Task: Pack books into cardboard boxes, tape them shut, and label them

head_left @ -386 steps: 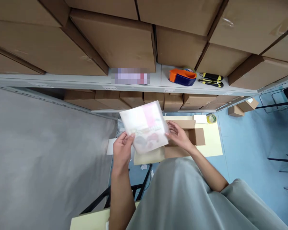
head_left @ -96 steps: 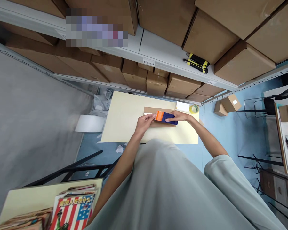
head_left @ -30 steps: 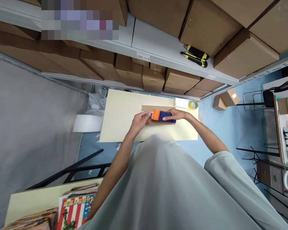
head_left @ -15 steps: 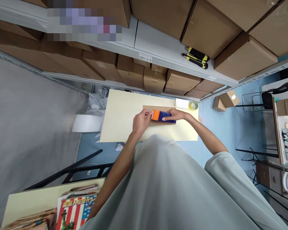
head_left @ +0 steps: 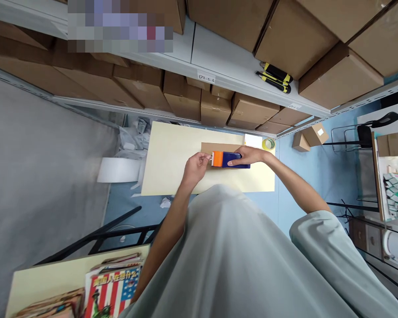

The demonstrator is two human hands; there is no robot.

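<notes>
An orange-and-dark-blue oblong item (head_left: 218,159) lies crosswise over a flat brown cardboard piece (head_left: 215,146) on the cream tabletop (head_left: 172,154). Its left end has a pale, jagged edge; I cannot tell its exact kind. My right hand (head_left: 252,155) is closed around the blue right part, thumb along the near side. At the pale left end, my left hand (head_left: 196,167) has its fingertips pinched together; whatever is between them is too small to name. A roll of yellowish tape (head_left: 268,144) and a white box (head_left: 253,140) sit beyond my right hand.
A shelf rack (head_left: 225,57) full of cardboard boxes overhangs the table's far side, with utility knives (head_left: 275,78) on it. To the left stands a white bin (head_left: 118,170). Magazines (head_left: 114,291) are stacked at lower left. On the right floor are boxes (head_left: 313,133).
The oblong item and both hands appear slightly farther right as the view shifts. My left fingertips have drawn a little away from the item's left end. My right hand keeps its grip.
</notes>
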